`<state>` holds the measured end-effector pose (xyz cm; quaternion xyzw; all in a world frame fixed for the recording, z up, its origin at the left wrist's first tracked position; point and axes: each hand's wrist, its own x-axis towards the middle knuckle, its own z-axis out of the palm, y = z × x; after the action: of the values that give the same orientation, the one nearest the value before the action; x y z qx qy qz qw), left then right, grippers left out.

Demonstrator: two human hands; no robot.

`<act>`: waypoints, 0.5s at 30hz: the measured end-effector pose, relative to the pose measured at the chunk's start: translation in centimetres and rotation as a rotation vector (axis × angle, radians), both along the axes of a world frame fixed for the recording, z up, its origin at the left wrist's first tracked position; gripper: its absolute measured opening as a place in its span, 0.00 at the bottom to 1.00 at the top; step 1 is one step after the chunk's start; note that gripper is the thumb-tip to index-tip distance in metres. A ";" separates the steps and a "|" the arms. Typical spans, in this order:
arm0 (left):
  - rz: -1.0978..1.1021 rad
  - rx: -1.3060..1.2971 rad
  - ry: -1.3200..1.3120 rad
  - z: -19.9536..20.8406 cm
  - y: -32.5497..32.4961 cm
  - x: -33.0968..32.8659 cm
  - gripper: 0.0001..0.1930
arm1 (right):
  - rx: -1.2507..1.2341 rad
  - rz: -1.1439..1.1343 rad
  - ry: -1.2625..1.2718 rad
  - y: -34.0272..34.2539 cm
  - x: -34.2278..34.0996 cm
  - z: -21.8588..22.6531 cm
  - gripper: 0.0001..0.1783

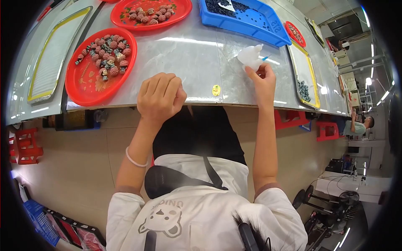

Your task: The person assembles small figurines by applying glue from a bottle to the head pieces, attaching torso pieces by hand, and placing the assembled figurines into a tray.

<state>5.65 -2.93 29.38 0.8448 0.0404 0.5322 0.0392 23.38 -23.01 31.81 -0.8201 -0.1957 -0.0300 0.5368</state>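
My left hand [161, 97] is curled into a fist over the near edge of the table, knuckles up. Whatever it may hold is hidden inside the fingers. Farther right, my right hand [261, 79] reaches over the tabletop, thumb and fingers bent together at the lower side of a white translucent thing [250, 56] of uneven shape. A thin blue tip [266, 58] points out from its right side. Left of my left hand, a red oval tray [77, 85] carries several small figures with pink bumpy tops and grey-green bodies.
Another red tray [119, 21] with pink bumpy pieces stands at the back. A blue bin [251, 35] holds small dark pieces. Yellow-rimmed trays lie at left [52, 62] and right [316, 79]. Red stools [26, 146] stand below; a person [358, 125] is far right.
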 end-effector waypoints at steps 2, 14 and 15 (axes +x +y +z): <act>0.005 -0.023 0.010 0.0 -0.1 0.1 0.05 | 0.030 0.031 0.013 -0.7 0.8 0.1 0.12; 0.009 -0.223 0.392 1.4 0.2 0.5 0.09 | -0.107 -0.093 0.096 -2.6 9.3 0.7 0.11; -0.001 -0.264 0.451 1.5 0.0 0.2 0.11 | -0.098 -0.133 0.128 -2.5 9.1 0.8 0.11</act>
<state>5.90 -2.90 30.90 0.9296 0.1168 0.3206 0.1395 32.46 -25.54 32.57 -0.8569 -0.1075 -0.0034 0.5042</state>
